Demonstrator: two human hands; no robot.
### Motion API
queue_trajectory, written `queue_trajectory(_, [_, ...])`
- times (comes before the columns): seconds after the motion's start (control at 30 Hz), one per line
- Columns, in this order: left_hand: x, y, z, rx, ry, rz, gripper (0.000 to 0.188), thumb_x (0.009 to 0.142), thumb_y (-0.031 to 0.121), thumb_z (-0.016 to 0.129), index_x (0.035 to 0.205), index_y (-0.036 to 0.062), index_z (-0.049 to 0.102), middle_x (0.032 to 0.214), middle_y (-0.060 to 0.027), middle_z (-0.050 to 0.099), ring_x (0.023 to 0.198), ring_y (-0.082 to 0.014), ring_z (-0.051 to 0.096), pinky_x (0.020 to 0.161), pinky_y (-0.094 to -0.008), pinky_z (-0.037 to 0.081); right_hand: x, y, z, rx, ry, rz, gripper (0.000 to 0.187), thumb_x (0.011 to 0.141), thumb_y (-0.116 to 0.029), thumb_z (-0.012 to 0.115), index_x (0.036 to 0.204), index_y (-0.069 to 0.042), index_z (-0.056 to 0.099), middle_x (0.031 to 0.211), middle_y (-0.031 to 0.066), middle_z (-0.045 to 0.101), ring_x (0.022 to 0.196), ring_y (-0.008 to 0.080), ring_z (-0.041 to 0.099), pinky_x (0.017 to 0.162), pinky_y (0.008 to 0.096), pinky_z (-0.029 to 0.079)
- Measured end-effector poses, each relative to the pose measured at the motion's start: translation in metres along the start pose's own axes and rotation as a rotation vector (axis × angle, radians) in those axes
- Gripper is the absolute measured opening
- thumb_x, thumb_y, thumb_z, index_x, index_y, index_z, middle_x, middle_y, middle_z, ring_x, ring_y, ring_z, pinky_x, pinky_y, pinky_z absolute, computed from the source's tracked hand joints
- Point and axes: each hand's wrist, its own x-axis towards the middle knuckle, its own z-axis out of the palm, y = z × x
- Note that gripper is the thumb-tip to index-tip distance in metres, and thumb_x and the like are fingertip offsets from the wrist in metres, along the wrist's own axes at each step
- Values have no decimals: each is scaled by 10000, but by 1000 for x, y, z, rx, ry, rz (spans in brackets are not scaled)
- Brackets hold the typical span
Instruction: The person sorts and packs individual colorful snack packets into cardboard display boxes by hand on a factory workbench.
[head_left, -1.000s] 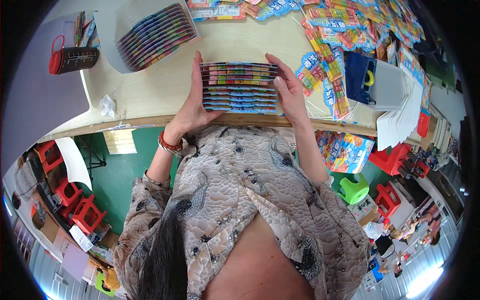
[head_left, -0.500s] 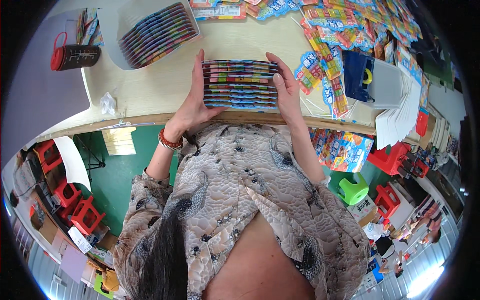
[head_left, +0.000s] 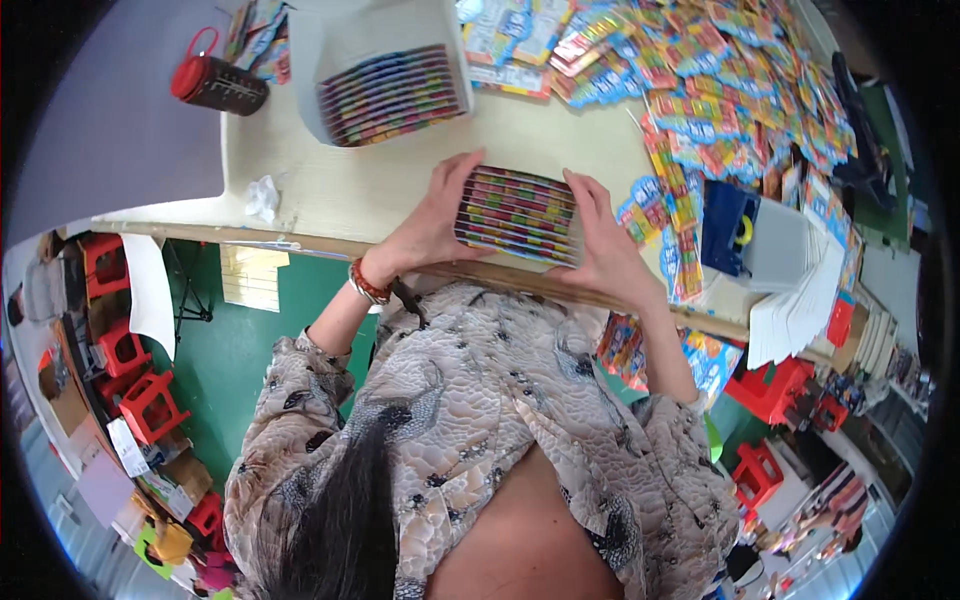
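Note:
Between my two hands is a stack of colourful flat packets [head_left: 517,214], standing on edge in a row at the table's front edge. My left hand [head_left: 447,215] grips the stack's left end, thumb at the near side and fingers at the far side. On the right end my right hand [head_left: 597,235] is closed in the same way. Beyond my left hand stands a white box [head_left: 308,85] with a similar row of packets [head_left: 392,95] in it.
Loose colourful packets [head_left: 720,90] are heaped at the far right. A blue tape dispenser [head_left: 727,228] and fanned white cards [head_left: 790,315] lie right of my right hand. At the left are a dark jar with a red lid [head_left: 222,85] and crumpled white plastic [head_left: 263,198].
The view has shifted, so the table things appear further right. The held stack has tilted, now showing more of the packets' coloured faces. Both hands keep their hold.

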Motion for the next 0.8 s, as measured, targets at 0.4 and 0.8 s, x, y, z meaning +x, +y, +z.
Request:
queue_trajectory(0.4, [-7,2,-16,8,-15,126,871,598,178,827,1318,68,348,1256,-220,405,1183,-409,424,1005,-428,419,1,5,7,-25,30,-54,942,565,-168,807,1363,-64,317,1312,181,352,1241,361,393,1037,407,384])
queue_trajectory(0.8, [50,14,-195,293,415,216,908,558,89,865,1334,122,393,1318,-155,407,1211,-297,450,998,-384,430,189,-86,-62,-138,231,-571,912,624,-119,800,1390,-136,307,1343,182,318,1213,374,431,1010,403,429])
